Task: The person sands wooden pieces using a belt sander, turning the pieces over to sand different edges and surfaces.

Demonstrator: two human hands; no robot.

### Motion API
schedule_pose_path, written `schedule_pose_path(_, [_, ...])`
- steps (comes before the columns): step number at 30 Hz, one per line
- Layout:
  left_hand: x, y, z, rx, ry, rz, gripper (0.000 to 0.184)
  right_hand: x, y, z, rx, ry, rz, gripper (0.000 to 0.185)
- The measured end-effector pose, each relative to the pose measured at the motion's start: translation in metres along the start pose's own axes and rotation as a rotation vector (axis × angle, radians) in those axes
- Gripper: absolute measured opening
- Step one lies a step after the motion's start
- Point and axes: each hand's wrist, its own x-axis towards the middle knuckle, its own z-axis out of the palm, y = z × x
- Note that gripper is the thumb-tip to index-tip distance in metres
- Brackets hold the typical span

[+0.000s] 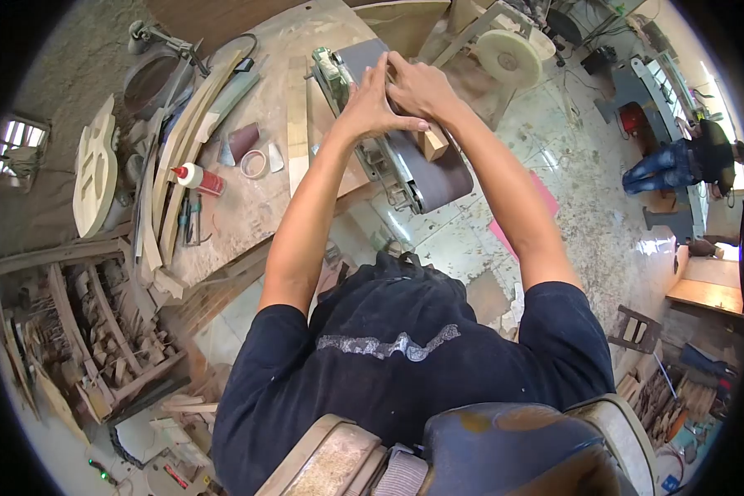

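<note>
A belt sander [446, 182] with a dark abrasive belt lies at the table's edge, its long side slanting away from me. On the belt rests a piece of wood [432, 145]; only its pale near end shows, the rest being under my hands. My left hand [370, 109] holds it from the left, thumb stretched across toward the near end and fingers pointing forward. From the right, my right hand [422, 89] is closed over the wood, fingers bent and meeting the left fingertips at the far end.
The wooden table [248, 207] carries a glue bottle [198, 178], a tape roll [255, 164], pliers [192, 219], sandpaper [243, 142] and curved wood strips [182, 140]. A guitar-shaped body [96, 169] stands left. A disc [508, 59] is beyond the sander. Another person [678, 161] stands far right.
</note>
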Motion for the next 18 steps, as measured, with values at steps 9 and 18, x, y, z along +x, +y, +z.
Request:
schedule_pose_path(9, [0.003,0.007,-0.01,0.09,-0.099,-0.111,0.158,0.01,0.004,0.005,0.025,0.018,-0.051,0.037])
schedule_pose_path(18, [0.013,0.007,-0.018,0.135,-0.133,-0.156,0.164,0.022,0.008,0.011,-0.03,-0.015,-0.071,0.04])
